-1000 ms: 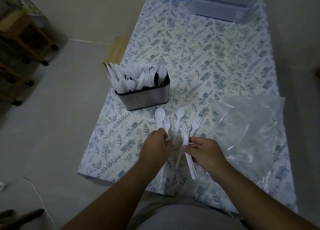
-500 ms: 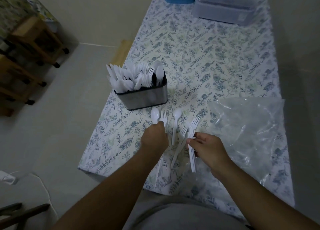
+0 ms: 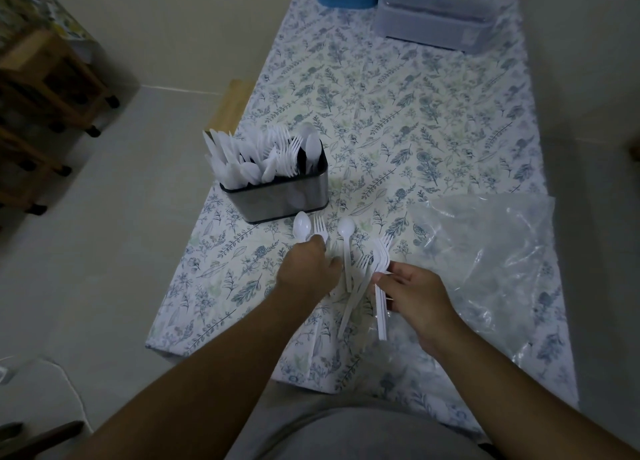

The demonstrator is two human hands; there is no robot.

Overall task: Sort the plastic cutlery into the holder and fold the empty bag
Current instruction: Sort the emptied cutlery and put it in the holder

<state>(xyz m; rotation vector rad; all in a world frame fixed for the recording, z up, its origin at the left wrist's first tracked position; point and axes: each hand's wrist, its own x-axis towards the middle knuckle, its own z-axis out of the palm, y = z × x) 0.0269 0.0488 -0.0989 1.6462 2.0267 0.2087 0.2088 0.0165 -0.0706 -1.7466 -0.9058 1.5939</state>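
Head view shows the right hand (image 3: 414, 296) now pinching a gathered bunch of forks (image 3: 380, 269) just nearer than the holder (image 3: 277, 196), tidier than 1 second ago, left hand (image 3: 308, 269) curled on a spoon (image 3: 301, 227) and fork, bag (image 3: 491, 262) lying unfolded beside them

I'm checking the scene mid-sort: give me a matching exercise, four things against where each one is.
Things:
1. bundle of forks
2. cutlery holder
3. plastic bag
4. lone spoon

Places:
A. flat on the table, right of the hands
B. pinched in the right hand
C. standing near the table's left edge, packed with cutlery
D. lying on the cloth between the two hands

Pairs: 1-B, 2-C, 3-A, 4-D
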